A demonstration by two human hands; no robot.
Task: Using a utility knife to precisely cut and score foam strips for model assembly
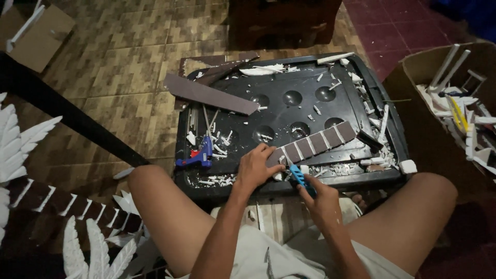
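Note:
My left hand (256, 168) presses down on the near end of a brown strip with white cross bands (320, 142), which lies on a black plastic tray (289, 64). My right hand (323, 204) grips a blue utility knife (300, 178), its tip at the strip's near end beside my left fingers. A blue glue gun (199, 155) rests on the tray to the left of my left hand. White foam scraps are scattered over the tray.
A long brown strip (209, 94) lies across the tray's left back part. A cardboard box (413, 82) with white offcuts stands at the right. White foam feathers (20, 139) and a banded brown piece (67, 206) lie at the left. My bare knees flank the tray.

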